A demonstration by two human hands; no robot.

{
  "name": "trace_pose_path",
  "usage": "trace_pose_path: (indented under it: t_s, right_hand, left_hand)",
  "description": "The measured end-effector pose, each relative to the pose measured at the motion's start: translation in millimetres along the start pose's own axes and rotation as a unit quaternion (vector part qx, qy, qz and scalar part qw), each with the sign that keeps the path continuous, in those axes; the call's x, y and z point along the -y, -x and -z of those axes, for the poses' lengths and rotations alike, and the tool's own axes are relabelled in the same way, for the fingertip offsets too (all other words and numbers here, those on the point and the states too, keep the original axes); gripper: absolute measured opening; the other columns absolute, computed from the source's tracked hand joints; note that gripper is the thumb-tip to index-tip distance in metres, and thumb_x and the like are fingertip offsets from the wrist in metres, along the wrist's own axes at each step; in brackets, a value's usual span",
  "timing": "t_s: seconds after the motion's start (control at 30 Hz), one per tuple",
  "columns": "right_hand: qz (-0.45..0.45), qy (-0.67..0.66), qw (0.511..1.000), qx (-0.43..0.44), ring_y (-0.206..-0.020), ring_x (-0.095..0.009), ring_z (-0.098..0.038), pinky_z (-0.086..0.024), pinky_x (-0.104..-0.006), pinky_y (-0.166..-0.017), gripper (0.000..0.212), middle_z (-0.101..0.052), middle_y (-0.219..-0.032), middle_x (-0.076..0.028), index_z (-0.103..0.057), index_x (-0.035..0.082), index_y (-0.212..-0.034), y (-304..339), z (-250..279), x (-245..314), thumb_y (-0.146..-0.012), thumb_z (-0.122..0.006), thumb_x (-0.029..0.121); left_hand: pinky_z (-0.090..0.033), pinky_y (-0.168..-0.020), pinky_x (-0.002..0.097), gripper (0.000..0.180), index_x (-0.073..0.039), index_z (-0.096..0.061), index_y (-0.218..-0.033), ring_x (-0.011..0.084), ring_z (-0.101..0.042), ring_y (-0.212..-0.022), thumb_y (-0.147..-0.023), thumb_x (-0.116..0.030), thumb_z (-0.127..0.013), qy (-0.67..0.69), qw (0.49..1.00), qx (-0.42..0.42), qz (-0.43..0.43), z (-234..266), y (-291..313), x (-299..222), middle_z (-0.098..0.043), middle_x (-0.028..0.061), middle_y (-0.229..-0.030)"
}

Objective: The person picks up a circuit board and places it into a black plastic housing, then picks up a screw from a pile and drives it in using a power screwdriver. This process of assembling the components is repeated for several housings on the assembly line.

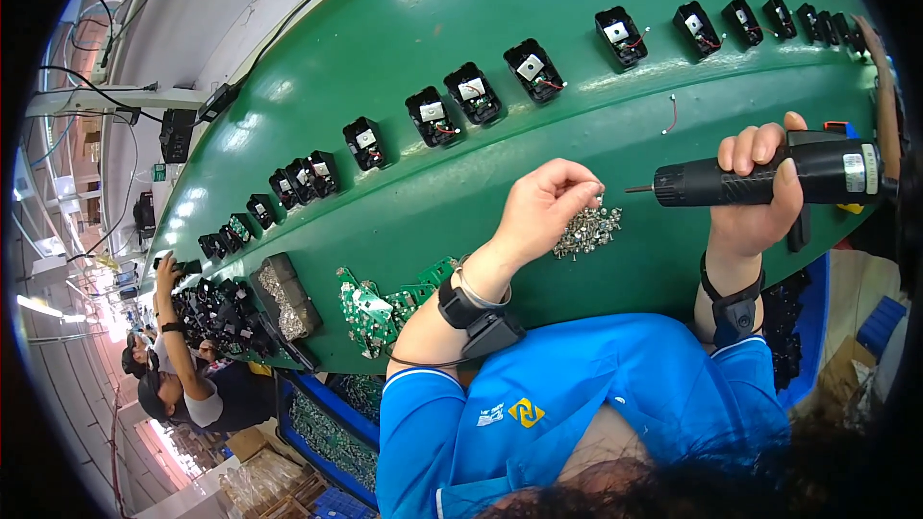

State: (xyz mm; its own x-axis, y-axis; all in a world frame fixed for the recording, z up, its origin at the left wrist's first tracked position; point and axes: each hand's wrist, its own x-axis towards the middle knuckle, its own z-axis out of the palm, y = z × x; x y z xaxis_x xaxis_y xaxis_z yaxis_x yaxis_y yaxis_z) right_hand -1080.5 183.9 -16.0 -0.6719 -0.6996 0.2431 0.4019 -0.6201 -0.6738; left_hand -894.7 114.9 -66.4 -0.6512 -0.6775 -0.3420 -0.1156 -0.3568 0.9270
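Note:
In my right hand (pixel 750 226) is a black electric screwdriver (pixel 697 184), fingers wrapped round its body, its thin bit pointing left. My left hand (pixel 546 210) is closed in a pinch just left of the bit tip. A tiny metal piece, apparently a screw, shows at those fingertips; bit and fingers are apart. Right beneath lies a loose heap of small silvery screws (pixel 588 234) on the green table (pixel 461 192). Both wrists wear black straps with small devices.
Black housings (pixel 536 70) with pale metal plates stand in a curved row across the table. A short red wire (pixel 672 115) lies alone. Green circuit boards (pixel 370 312), a grey tray (pixel 285 296) of small parts and a black parts heap (pixel 216 317) sit left, near another person's arm (pixel 171 303).

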Motion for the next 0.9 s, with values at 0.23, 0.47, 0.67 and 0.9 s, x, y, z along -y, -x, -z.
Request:
trace_pose_path:
  t_s: [0.23, 0.47, 0.67, 0.9]
  right_hand:
    - [0.008, -0.025, 0.998, 0.049, -0.063, -0.012, -0.038, -0.034, -0.0262, -0.058, 0.042, -0.041, -0.075, -0.004, -0.035, 0.002, -0.113, -2, -10, 0, -0.077, -0.047, 0.019]
    - [0.0, -0.05, 0.999, 0.023, -0.062, -0.012, -0.04, -0.035, -0.0268, -0.056, 0.043, -0.042, -0.075, -0.003, -0.033, 0.004, -0.114, -1, -14, 4, -0.077, -0.047, 0.021]
    - [0.003, -0.081, 0.994, 0.071, -0.062, -0.013, -0.043, -0.037, -0.0275, -0.055, 0.044, -0.043, -0.076, -0.003, -0.032, 0.006, -0.116, -2, -19, 3, -0.077, -0.046, 0.022]
    - [0.006, -0.083, 0.993, 0.082, -0.061, -0.013, -0.043, -0.037, -0.0272, -0.055, 0.046, -0.043, -0.076, -0.003, -0.031, 0.006, -0.117, -3, -20, 3, -0.078, -0.047, 0.023]
  left_hand:
    - [-0.044, -0.065, 0.0197, 0.013, -0.001, -0.055, -0.09, 0.0082, -0.054, -0.07, -0.077, -0.003, -0.055, -0.092, 0.995, -0.027, 0.024, 8, 5, 3, -0.057, 0.0046, -0.081]
    - [-0.043, -0.066, 0.02, 0.017, -0.001, -0.057, -0.094, 0.0086, -0.053, -0.074, -0.076, -0.002, -0.055, -0.028, 0.999, 0.001, -0.033, 5, 16, -3, -0.056, 0.0032, -0.082]
    - [-0.044, -0.068, 0.0225, 0.014, 0.0, -0.057, -0.092, 0.0111, -0.053, -0.074, -0.081, -0.007, -0.051, 0.07, 0.997, 0.028, -0.021, -5, 18, -6, -0.055, 0.0048, -0.081]
    - [-0.044, -0.068, 0.0261, 0.016, -0.002, -0.054, -0.095, 0.0128, -0.051, -0.071, -0.084, -0.01, -0.047, 0.253, 0.966, 0.045, 0.012, -12, 18, 8, -0.054, 0.006, -0.078]
